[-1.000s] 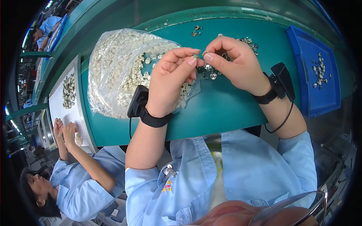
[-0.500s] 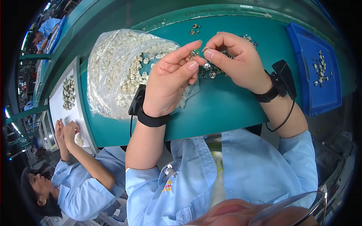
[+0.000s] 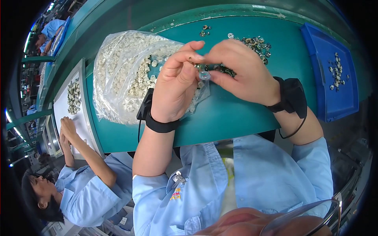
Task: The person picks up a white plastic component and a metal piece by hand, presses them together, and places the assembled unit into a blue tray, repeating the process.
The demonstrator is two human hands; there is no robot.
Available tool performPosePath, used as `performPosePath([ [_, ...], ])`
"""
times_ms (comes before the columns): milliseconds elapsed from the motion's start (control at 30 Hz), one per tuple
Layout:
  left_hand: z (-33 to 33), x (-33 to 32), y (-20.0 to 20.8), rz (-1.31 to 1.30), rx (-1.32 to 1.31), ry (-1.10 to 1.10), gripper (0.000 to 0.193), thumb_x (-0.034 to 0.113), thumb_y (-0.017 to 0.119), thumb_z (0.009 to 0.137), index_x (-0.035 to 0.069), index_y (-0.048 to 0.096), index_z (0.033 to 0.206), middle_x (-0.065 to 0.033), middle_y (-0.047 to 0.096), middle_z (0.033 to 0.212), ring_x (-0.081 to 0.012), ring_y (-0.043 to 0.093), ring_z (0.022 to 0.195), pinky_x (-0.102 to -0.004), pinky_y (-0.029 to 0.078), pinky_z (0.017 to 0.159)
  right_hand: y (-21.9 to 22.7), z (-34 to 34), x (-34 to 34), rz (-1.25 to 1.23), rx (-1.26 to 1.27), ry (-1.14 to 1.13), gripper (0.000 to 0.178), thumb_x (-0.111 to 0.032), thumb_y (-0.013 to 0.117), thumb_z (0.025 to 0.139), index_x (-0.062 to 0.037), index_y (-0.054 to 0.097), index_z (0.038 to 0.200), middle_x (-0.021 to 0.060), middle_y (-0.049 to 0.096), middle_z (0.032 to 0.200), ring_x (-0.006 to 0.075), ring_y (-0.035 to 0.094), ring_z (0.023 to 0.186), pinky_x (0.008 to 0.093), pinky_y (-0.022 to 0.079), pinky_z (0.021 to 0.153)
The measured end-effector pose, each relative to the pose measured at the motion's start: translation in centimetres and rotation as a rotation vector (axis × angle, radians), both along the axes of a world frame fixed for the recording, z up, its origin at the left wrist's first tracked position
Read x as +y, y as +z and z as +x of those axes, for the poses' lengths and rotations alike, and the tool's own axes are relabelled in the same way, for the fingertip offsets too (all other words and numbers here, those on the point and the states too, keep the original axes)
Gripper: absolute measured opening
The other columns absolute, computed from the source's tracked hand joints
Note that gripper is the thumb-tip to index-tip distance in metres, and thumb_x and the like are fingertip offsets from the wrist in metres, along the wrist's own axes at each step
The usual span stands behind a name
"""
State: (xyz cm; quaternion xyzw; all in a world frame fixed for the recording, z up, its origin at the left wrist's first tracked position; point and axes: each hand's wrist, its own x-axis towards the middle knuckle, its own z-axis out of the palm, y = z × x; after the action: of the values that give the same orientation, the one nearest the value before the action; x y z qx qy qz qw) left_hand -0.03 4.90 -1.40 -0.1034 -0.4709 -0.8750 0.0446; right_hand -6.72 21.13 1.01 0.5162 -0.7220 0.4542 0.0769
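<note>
My left hand point(image 3: 176, 78) is closed, its thumb and fingers pinching a small brass-coloured metal part point(image 3: 197, 65). My right hand point(image 3: 243, 70) meets it from the right, slightly blurred. Beside the right thumb tip, between the two hands, shows a shiny round metal disc point(image 3: 204, 75); whether it is joined to the brass-coloured part I cannot tell. Left of my left hand lies a clear plastic bag point(image 3: 114, 78) full of small whitish blocks point(image 3: 139, 80). A heap of small shiny metal parts point(image 3: 258, 46) lies behind my right hand, which partly hides it.
A blue tray point(image 3: 323, 88) with several small metal parts stands on the right. A few more parts point(image 3: 204, 30) lie at the back of the green work surface point(image 3: 220, 118). On the left, a co-worker's hands point(image 3: 67, 129) are over a white tray point(image 3: 84, 133).
My right hand has turned over the left fingertips, and its fingers have moved left. The round disc now shows between the hands. The co-worker's hands have moved slightly.
</note>
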Motion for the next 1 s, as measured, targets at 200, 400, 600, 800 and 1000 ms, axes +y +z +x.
performPosePath([
  [200, 0.2, 0.1, 0.2, 0.028, -0.025, -0.197, 0.016, 0.022, 0.052, 0.087, 0.010, 0.054, 0.097, -0.0058, 0.033, 0.127, -0.0170, 0.039, 0.108, -0.0298, 0.035, 0.087, -0.2, 0.6, -0.5, 0.081, 0.050, -0.082, 0.021, -0.004, 0.065, 0.064, -0.0059, 0.058, 0.083, 0.0063, 0.052, 0.083, 0.0244, 0.050, 0.080, 0.0329, 0.040, 0.068],
  [400, 0.1, 0.6, 0.1, 0.061, -0.062, -0.221, 0.017, 0.024, 0.050, 0.088, 0.010, 0.054, 0.097, -0.0069, 0.033, 0.128, -0.0186, 0.038, 0.111, -0.0330, 0.031, 0.091, -0.4, 0.6, -0.5, 0.113, 0.227, -0.094, 0.019, -0.004, 0.064, 0.063, -0.0060, 0.057, 0.080, 0.0060, 0.048, 0.078, 0.0245, 0.048, 0.075, 0.0342, 0.040, 0.067],
  [600, 0.1, 0.7, 0.3, 0.062, -0.026, -0.079, 0.019, 0.022, 0.051, 0.087, 0.009, 0.054, 0.100, -0.0095, 0.040, 0.124, -0.0171, 0.040, 0.109, -0.0311, 0.035, 0.087, -0.5, -0.3, -0.6, 0.003, 0.167, -0.109, 0.016, -0.003, 0.062, 0.066, -0.0046, 0.058, 0.082, 0.0062, 0.051, 0.081, 0.0238, 0.049, 0.080, 0.0315, 0.041, 0.070],
  [800, 0.1, -0.4, 0.3, 0.071, -0.230, 0.090, 0.023, 0.018, 0.055, 0.085, 0.005, 0.055, 0.104, -0.0074, 0.056, 0.104, -0.0120, 0.050, 0.098, -0.0255, 0.040, 0.077, -0.7, -1.1, 0.2, -0.127, -0.618, -0.099, 0.013, -0.002, 0.057, 0.079, -0.0014, 0.058, 0.091, 0.0033, 0.055, 0.090, 0.0122, 0.053, 0.083, 0.0225, 0.043, 0.073],
  [1000, 0.2, 0.3, 0.6, -0.128, -0.185, 0.099, 0.023, 0.013, 0.057, 0.083, 0.002, 0.056, 0.103, -0.0059, 0.061, 0.091, -0.0095, 0.057, 0.083, -0.0207, 0.041, 0.069, -0.4, -1.3, 0.7, -0.211, -0.711, 0.138, 0.020, -0.004, 0.054, 0.083, -0.0005, 0.055, 0.102, 0.0029, 0.056, 0.093, 0.0074, 0.054, 0.083, 0.0193, 0.044, 0.070],
])
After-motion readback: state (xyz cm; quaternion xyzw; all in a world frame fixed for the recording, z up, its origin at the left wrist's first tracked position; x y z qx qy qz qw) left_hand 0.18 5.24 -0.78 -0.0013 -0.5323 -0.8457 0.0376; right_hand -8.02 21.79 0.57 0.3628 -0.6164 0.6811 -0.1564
